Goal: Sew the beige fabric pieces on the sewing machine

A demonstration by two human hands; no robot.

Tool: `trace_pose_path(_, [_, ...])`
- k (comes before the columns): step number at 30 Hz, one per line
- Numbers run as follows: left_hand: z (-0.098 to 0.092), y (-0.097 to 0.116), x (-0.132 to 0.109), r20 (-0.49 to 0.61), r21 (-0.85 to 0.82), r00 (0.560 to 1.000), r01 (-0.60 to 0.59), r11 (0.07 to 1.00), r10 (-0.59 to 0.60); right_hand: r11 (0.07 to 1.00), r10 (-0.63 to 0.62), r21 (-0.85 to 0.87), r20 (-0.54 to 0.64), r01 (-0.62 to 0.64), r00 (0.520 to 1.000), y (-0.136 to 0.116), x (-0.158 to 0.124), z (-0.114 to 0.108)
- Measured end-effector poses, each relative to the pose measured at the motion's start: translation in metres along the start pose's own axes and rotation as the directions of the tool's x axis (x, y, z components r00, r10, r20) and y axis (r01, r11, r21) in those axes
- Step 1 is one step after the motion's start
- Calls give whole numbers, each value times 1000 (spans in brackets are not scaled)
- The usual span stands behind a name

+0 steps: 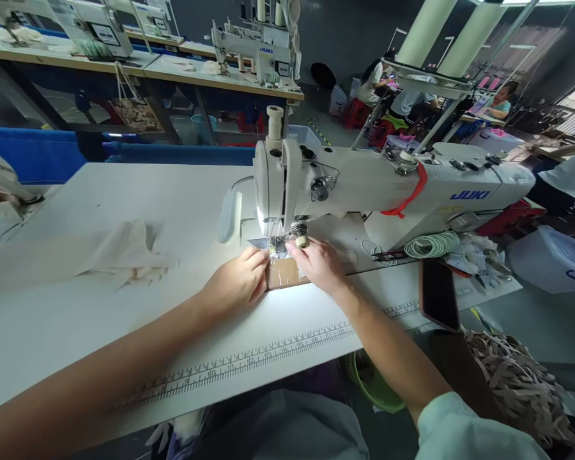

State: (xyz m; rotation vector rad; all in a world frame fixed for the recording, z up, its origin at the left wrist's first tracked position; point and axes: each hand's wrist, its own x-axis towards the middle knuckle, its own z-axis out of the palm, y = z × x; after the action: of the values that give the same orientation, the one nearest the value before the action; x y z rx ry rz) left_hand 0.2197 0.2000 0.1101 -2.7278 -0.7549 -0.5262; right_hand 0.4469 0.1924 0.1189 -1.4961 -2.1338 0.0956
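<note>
A white sewing machine (345, 182) stands on the table in front of me. Its presser foot (277, 246) is down between my hands, under the machine's light. My left hand (242, 279) lies just left of the foot, fingers bent and pressed together; whatever they pinch is too small to tell. To the right of the foot, my right hand (320, 263) has its fingertips closed near the needle, with their contents hidden. A tan plate (283, 273) shows between the hands. Further left lies a crumpled piece of pale cloth (129, 250).
A ruler scale (249, 359) runs along the front edge of the white table (186, 198). At the right lie a dark phone (439, 294) and a coil of pale cord (431, 244). Fabric strips (517, 383) heap below. More sewing machines (253, 51) and seated people are behind.
</note>
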Motion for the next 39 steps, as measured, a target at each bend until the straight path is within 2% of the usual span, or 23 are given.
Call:
trace_pose_path(3, [1,0,0,-37,4,999,-11,1000,11,997,67,46,-29,-65,997,4,7,3])
trace_pose_path(6, [0,0,1,-35,11,999,-9,1000,10,996,94,1,-62,-94,994,5,9,2])
trace_pose_path(12, [2,-4,1,17,-4,999,35,999,-35,996,55,-62,-66,-59,996,-1,3,-2])
trace_pose_path(18, [7,-11,2,-13,-70,997,72,995,-73,988,83,-123,-66,-91,994,1,8,5])
trace_pose_path(22, [5,-12,4,-14,-95,994,106,990,-108,989,34,-140,-83,-46,996,6,6,6])
trace_pose_path(25, [-1,-14,6,14,-23,982,187,982,-186,990,-23,-137,-85,11,996,4,1,2])
trace_pose_path(27, [-7,-18,7,89,47,951,292,955,-295,991,-79,-110,-56,72,995,-1,-2,-1])
trace_pose_path(30, [-16,-25,6,194,32,870,455,890,-453,980,-201,-13,12,201,980,-13,-7,-3])
trace_pose_path(33, [-27,-31,4,331,-207,797,584,785,-506,966,-257,33,57,255,965,-26,-12,-2])
trace_pose_path(36, [-40,-29,-2,516,-507,725,688,520,-456,985,-168,42,92,165,981,-38,-15,1])
trace_pose_path(38, [-49,-22,-6,560,-608,710,702,371,-427,995,-93,52,101,88,991,-45,-16,3])
trace_pose_path(39, [-54,-17,-7,559,-634,713,696,337,-423,996,-69,55,97,64,993,-48,-16,4])
